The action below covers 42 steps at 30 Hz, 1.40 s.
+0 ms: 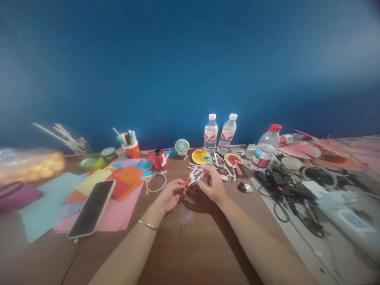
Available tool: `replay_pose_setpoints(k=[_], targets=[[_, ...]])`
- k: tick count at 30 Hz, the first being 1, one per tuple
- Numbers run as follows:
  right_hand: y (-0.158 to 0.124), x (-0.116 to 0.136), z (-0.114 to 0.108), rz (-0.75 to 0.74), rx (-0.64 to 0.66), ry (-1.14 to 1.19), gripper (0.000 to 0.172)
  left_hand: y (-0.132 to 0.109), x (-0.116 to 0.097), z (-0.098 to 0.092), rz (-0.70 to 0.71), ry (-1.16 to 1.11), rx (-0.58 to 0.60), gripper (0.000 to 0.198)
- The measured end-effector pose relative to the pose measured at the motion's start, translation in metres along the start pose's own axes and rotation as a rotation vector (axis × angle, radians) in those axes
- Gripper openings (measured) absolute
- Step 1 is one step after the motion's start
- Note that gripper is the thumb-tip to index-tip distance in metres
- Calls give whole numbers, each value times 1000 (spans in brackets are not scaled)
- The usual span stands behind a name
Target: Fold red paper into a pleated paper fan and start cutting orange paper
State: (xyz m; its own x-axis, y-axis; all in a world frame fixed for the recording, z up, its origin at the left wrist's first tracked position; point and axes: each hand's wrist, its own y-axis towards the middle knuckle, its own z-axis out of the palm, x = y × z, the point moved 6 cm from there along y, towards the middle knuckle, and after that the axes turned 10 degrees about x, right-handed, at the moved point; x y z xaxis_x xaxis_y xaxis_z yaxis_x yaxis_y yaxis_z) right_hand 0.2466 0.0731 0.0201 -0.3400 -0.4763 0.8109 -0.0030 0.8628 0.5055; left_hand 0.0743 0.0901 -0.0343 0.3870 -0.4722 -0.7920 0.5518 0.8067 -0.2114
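My left hand (171, 194), with a silver bangle at its wrist, pinches a narrow orange-red folded paper strip (187, 182) between thumb and fingers. A pinkish end rises from it toward the scraps. My right hand (214, 186) is just to the right, fingers curved and thumb apart, with nothing visible between them. White paper scraps (194, 177) lie on the table behind and between both hands. Beyond them are a yellow pleated paper fan (200, 156) and a red-and-yellow paper fan (232, 160) with pink handles.
Coloured paper sheets (127, 211) and a phone (92, 209) lie at left. A tape roll (156, 183), red cup of pens (131, 150) and small fan (182, 147) stand behind. Water bottles (211, 134), a mouse (245, 187), tangled cables (292, 190) and a power strip (350, 221) are rightward.
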Motion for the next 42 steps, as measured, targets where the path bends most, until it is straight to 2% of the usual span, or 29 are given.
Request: replay_pose_setpoints(k=[2, 5, 7, 14, 17, 20, 23, 25, 27, 29, 31, 36, 38, 42], targets=[[-2, 13, 14, -95, 126, -58, 35, 0, 1, 1, 3, 2, 5, 11], [-3, 19, 20, -129, 136, -36, 13, 0, 2, 0, 0, -1, 3, 13], [-3, 14, 17, -91, 77, 7, 10, 0, 2, 0, -5, -9, 2, 13], [3, -16, -15, 123, -290, 102, 24, 1, 2, -3, -1, -53, 11, 12], [7, -26, -30, 166, -387, 106, 26, 2, 2, -4, 4, -75, 14, 12], [10, -31, -42, 195, -425, 68, 30, 3, 1, -3, 12, -100, 13, 12], [10, -32, -43, 213, -349, -13, 24, 2, -1, -2, 22, -119, 12, 12], [9, -30, -37, 219, -269, -79, 17, 2, -1, -2, 29, -123, 17, 13], [7, -25, -29, 219, -218, -138, 18, 1, -2, -1, 39, -121, 24, 13], [6, -18, -19, 209, -159, -178, 19, 0, -2, 0, 56, -115, 33, 15], [5, -11, -4, 187, -40, -180, 13, -1, -3, 3, 80, -108, 46, 18], [-7, 5, 35, 159, 170, -67, 14, -3, -6, 14, 167, -99, 74, 23], [-13, 11, 45, 146, 189, -21, 22, -2, -7, 16, 204, -97, 80, 20], [-19, 15, 48, 105, 87, 63, 27, -1, -8, 17, 261, -91, 95, 15]])
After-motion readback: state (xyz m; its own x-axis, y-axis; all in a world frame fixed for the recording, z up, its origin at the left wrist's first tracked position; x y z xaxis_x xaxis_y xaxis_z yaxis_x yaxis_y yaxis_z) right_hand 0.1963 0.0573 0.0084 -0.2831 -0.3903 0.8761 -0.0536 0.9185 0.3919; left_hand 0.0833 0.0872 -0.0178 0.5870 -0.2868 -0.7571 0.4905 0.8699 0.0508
